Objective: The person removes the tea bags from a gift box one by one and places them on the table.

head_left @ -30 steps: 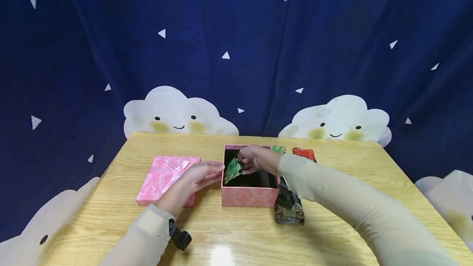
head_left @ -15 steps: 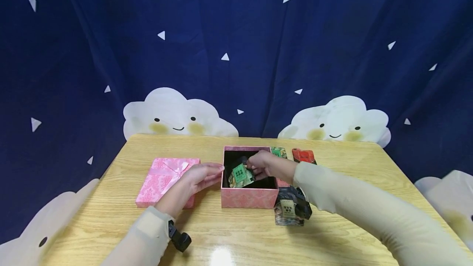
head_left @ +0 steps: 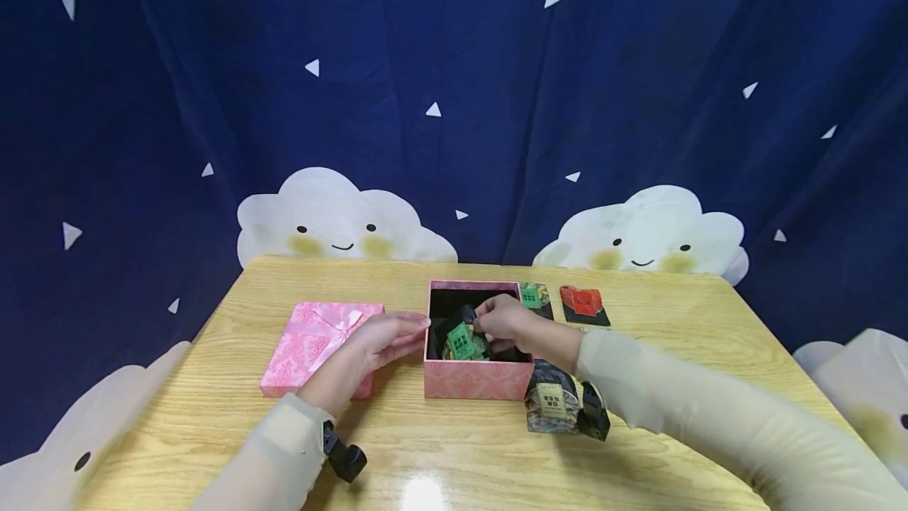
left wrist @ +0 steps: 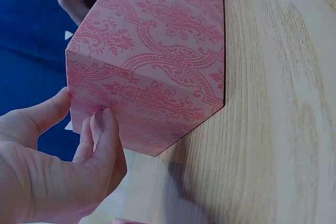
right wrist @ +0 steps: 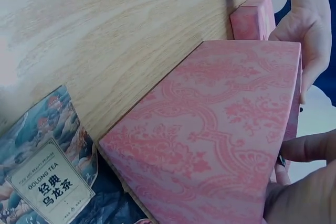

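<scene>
An open pink patterned box (head_left: pixel 478 380) with a dark inside stands mid-table. My right hand (head_left: pixel 502 320) reaches into it and pinches the dark top of a tea pouch with a green label (head_left: pixel 461 342); the pouch leans inside the box. In the right wrist view, the box wall hides most of that grip. My left hand (left wrist: pixel 63 161) touches the box's left side, with fingertips on the outer wall and the thumb at the rim. By the box's right front corner lies an oolong tea pouch (right wrist: pixel 50 184) with a cream label.
A pink lid with a ribbon bow (head_left: pixel 319 341) lies left of the box. Another green-labelled pouch (head_left: pixel 534 296) lies at the back right of the box, and a red-labelled pouch (head_left: pixel 585 303) further right. All rest on a wooden table (head_left: pixel 397 448).
The right hand and green-labelled pouch have shifted right inside the box, and the pouch's label now faces up more. The right forearm has also moved right, uncovering more of the oolong pouch. The left hand stays.
</scene>
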A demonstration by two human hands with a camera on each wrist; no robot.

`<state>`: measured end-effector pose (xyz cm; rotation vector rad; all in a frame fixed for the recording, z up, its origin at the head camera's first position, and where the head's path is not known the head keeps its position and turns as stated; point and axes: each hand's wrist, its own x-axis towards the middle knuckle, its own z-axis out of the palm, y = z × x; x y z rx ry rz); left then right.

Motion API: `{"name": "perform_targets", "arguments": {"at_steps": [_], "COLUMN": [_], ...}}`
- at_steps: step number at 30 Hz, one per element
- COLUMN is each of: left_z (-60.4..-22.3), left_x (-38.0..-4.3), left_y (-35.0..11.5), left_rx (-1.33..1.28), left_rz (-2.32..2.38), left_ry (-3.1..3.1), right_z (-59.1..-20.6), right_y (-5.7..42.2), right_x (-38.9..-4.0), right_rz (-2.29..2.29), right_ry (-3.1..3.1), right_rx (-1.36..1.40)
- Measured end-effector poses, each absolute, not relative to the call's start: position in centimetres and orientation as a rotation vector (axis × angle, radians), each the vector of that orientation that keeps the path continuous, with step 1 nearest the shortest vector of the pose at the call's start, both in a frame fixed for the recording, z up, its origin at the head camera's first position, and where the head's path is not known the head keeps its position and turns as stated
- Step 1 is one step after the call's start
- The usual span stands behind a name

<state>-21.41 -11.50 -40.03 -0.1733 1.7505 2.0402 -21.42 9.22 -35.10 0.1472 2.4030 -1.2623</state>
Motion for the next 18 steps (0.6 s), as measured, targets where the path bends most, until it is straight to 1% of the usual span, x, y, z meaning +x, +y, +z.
{"name": "perform_targets", "arguments": {"at_steps": [18], "left_z": [-40.2], "left_x": [-21.5], "left_y": [-11.5], "left_rx": [-0.209], "left_rz": [2.039], "left_ry": [1.753], "right_z": [-35.3], "right_y": [10.0], "right_x": [-19.9], "right_rz": [-1.349], "right_ry": [2.452], "right_rx": [0.065]}}
